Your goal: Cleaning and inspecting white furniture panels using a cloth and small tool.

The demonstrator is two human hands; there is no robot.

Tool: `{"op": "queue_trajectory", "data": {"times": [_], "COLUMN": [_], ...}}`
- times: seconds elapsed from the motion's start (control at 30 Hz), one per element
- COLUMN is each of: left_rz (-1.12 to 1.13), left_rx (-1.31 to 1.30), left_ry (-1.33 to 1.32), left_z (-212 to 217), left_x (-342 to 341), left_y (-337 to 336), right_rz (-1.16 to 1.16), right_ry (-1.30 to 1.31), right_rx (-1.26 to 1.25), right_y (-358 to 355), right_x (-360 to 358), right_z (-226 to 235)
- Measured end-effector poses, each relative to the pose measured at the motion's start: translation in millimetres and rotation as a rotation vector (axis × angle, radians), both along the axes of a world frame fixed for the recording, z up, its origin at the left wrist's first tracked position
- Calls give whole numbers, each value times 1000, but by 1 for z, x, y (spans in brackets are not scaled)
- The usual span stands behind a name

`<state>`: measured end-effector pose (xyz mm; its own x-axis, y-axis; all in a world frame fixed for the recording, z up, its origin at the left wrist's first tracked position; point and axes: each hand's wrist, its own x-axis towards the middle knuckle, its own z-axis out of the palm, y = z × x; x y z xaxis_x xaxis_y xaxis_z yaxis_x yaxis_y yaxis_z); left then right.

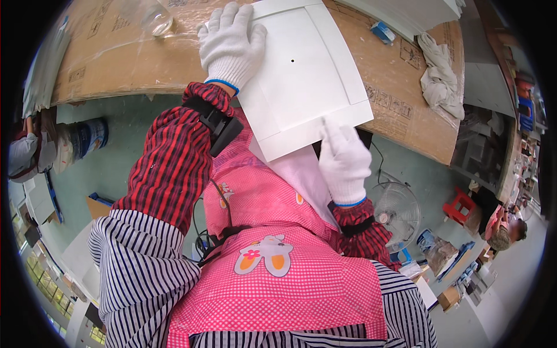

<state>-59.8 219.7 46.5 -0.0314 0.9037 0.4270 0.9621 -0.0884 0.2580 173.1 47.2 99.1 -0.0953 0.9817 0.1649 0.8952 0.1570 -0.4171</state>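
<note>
A white framed panel [301, 87], like a cabinet door with a sunken middle and a small dark spot, lies tilted on the cardboard-covered table and juts past its near edge. My left hand [232, 43], in a white knitted glove, lies flat with fingers stretched along the panel's left edge, the thumb touching it. At the near right edge of the panel is my right hand [346, 156], gloved too, with its fingers curled closed. Something thin seems to stick up from its fingertips, but I cannot make out what. A pale cloth or sheet [304, 177] hangs below the panel.
Cardboard [133, 64] covers the table. A clear container [156, 20] stands far left; a small blue box [383, 32] and a crumpled cloth [438, 75] lie right. On the floor are a fan [397, 211] and a red stool [459, 206]. Another person [505, 229] is at far right.
</note>
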Motion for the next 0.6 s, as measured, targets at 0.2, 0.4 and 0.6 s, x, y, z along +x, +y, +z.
{"op": "queue_trajectory", "data": {"times": [0.2, 0.4, 0.6], "left_rz": [2, -1, -7], "left_rx": [5, 1, 5], "left_ry": [9, -3, -10], "left_z": [0, 6, 6], "left_x": [-4, 0, -1], "left_y": [0, -1, -1], "right_rz": [-182, -149, -215], "right_ry": [-104, -82, -88], "right_rx": [153, 151, 65], "right_y": [41, 35, 29], "right_x": [52, 49, 35], "right_z": [-6, -16, -5]}}
